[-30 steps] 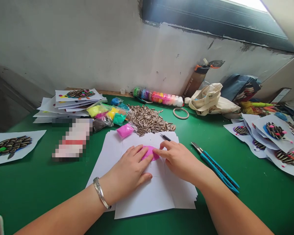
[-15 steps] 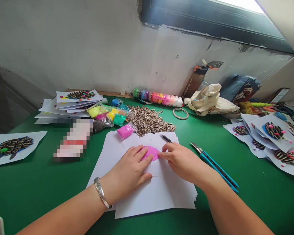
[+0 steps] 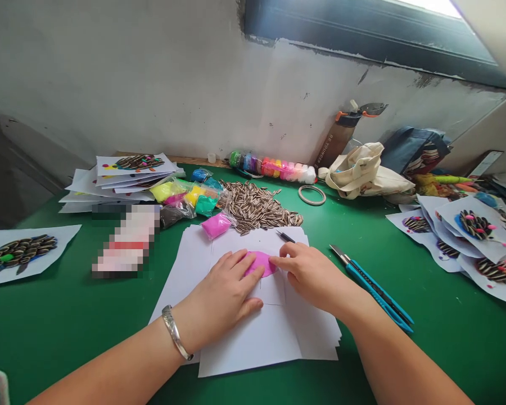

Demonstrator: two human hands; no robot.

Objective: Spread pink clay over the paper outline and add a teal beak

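A flat, rounded patch of pink modelling clay lies on the top sheet of white paper. My left hand rests flat with its fingers stretched out, their tips covering the left part of the clay. At the clay's right edge, the extended index finger of my right hand touches the pink surface; its other fingers are curled under, and nothing shows in them. Just beyond the hands are a black pen on the paper and a packet of pink clay at the paper's far edge.
Sunflower seeds are heaped behind the paper, beside bagged clay. Blue-handled cutters lie right of my right hand. Seed pictures are stacked at left and right. A tape roll and a cloth bag sit farther back.
My right index finger has shifted slightly up and along the clay's right edge. My left hand stays in place on the clay. The view has moved very slightly.
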